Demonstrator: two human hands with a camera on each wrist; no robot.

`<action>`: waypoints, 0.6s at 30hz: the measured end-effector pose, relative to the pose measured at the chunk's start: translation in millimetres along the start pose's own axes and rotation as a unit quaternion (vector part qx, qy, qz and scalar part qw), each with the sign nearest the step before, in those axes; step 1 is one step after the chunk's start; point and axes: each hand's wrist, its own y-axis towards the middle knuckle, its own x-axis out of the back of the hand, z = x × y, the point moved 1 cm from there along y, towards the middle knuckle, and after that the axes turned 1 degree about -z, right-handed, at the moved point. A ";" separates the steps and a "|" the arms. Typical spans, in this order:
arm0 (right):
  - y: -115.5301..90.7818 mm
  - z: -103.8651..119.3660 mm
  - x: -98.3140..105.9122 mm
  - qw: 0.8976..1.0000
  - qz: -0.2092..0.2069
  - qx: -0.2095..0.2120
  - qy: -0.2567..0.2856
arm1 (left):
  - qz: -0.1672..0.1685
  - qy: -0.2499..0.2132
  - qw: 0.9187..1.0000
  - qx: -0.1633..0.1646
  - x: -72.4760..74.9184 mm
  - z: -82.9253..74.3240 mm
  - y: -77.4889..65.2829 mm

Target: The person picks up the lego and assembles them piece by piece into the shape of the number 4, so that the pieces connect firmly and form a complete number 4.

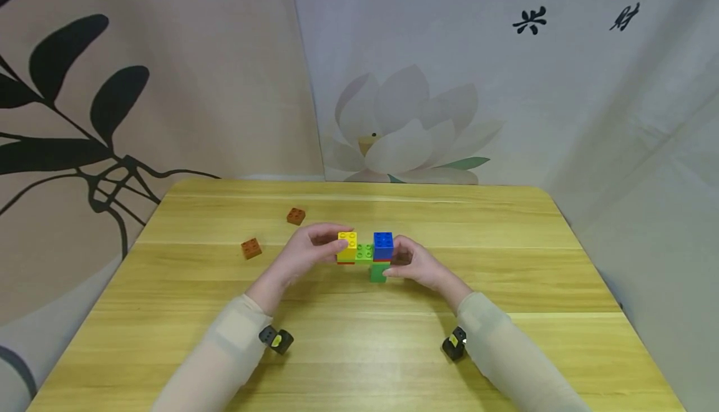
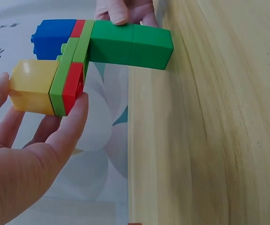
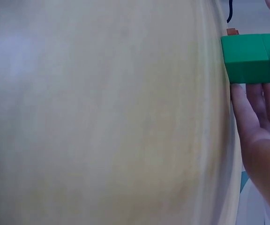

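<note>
Both hands hold one joined structure of toy building bricks [image 1: 364, 253]. At its left end, my left hand [image 1: 311, 250] pinches a yellow brick [image 2: 34, 86] with the thumb, while a finger presses a red brick [image 2: 72, 86] from underneath. Light green bricks [image 2: 64, 75] bridge the middle. A blue brick [image 1: 383, 246] tops the right side, over a thin red layer. Two dark green bricks [image 2: 130, 44] form a leg below it, and my right hand [image 1: 421, 266] grips this leg between thumb and fingers. In the right wrist view, the right fingers [image 3: 245, 108] lie under the green leg.
Two loose orange-brown bricks lie on the wooden table [image 1: 359, 349] to the left: one brick [image 1: 296, 216] farther back, another brick [image 1: 251, 248] nearer. Behind the table's far edge hangs a printed curtain [image 1: 427, 56].
</note>
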 end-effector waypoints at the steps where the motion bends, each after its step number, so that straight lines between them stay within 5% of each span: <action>1: 0.0 0.0 0.0 1.000 -0.001 0.000 -0.001 | -0.001 -0.001 1.000 -0.001 -0.1 0.0 0.2; 18: -0.1 0.9 -0.1 1.000 -0.005 0.000 -0.010 | 0.003 0.004 1.000 -0.009 -0.8 -0.6 0.0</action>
